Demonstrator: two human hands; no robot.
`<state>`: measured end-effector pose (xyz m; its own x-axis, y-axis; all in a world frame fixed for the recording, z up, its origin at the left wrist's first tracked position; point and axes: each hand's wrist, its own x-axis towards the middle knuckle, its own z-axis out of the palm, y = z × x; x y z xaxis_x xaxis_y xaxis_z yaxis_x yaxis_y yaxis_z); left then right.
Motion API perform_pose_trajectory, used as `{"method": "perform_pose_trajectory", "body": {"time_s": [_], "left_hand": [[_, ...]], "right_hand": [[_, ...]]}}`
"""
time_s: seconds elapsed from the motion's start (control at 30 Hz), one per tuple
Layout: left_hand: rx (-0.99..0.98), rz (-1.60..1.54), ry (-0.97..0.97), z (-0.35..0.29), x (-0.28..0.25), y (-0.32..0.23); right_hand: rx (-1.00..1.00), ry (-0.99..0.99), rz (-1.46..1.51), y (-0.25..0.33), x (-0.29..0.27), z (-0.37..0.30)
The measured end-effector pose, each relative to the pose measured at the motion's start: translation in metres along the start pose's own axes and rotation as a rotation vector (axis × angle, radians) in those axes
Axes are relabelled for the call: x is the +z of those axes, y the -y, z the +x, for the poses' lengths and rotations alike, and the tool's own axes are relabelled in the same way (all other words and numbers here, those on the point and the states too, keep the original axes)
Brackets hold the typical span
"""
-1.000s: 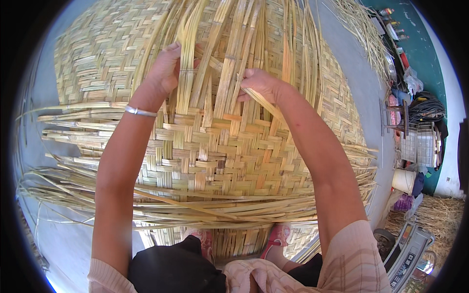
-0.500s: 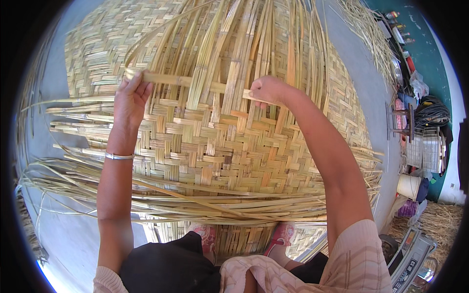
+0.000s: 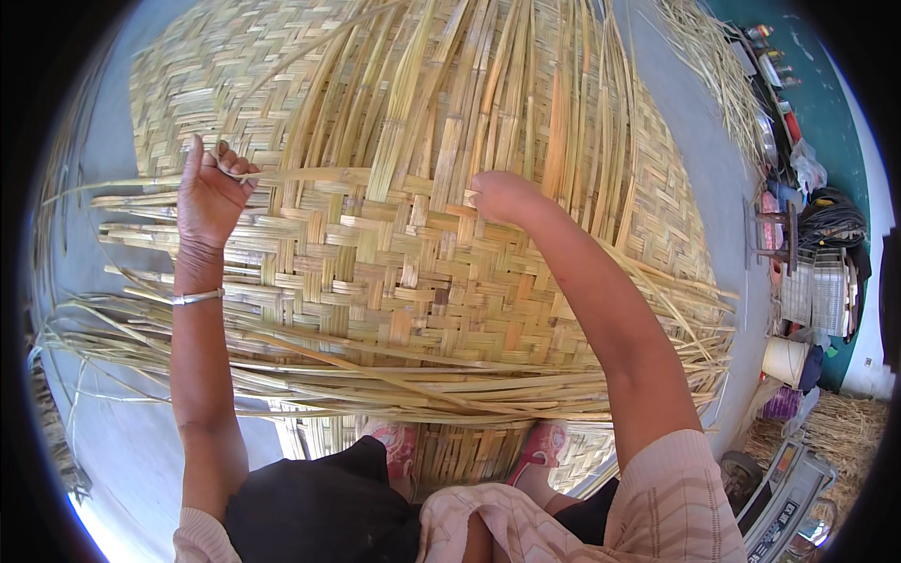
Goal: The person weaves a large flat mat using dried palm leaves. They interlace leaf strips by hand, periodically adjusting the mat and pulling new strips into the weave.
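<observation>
A pale split-reed strip [image 3: 324, 174] runs crosswise along the edge of the weaving, passing under some of the upright strips. At its left part, my left hand [image 3: 212, 202], with a bangle on the wrist, has its fingers curled round the strip and the thumb raised. My right hand [image 3: 505, 197] is closed at the strip's right part, low against the weave; its fingertips are partly hidden. Beneath both hands spreads a large woven mat [image 3: 413, 272]. Loose upright strips [image 3: 399, 113] fan away from its woven edge toward the far side.
A bundle of long loose strips [image 3: 394, 380] lies across the near side, before my feet in red shoes [image 3: 540, 448]. More strips [image 3: 709, 66] are heaped at the far right. Along the right wall stand a white bucket [image 3: 784, 361], coiled black cable [image 3: 831, 220] and a small stool [image 3: 779, 230].
My left hand has moved left and slightly down, with its fingers less tightly bunched. My right hand has shifted slightly left and down. The strip now lies lower, closer to the woven edge.
</observation>
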<state>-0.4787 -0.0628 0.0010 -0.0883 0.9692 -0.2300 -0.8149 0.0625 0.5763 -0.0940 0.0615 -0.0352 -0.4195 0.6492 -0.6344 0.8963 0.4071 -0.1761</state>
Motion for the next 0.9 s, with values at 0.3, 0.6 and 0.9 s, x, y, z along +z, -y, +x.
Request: {"method": "perform_pose_trajectory", "body": {"time_s": [0.3, 0.6, 0.9], "left_hand": [[0.399, 0.416, -0.365, 0.007, -0.063, -0.048], [0.16, 0.179, -0.811, 0.048, -0.074, -0.013], [0.11, 0.262, -0.88, 0.049, -0.069, 0.006]], "right_hand": [[-0.204, -0.098, 0.023, -0.012, 0.015, 0.0], [0.091, 0.034, 0.268, 0.001, -0.001, -0.006], [0.088, 0.06, 0.429, -0.001, 0.0, -0.005]]}}
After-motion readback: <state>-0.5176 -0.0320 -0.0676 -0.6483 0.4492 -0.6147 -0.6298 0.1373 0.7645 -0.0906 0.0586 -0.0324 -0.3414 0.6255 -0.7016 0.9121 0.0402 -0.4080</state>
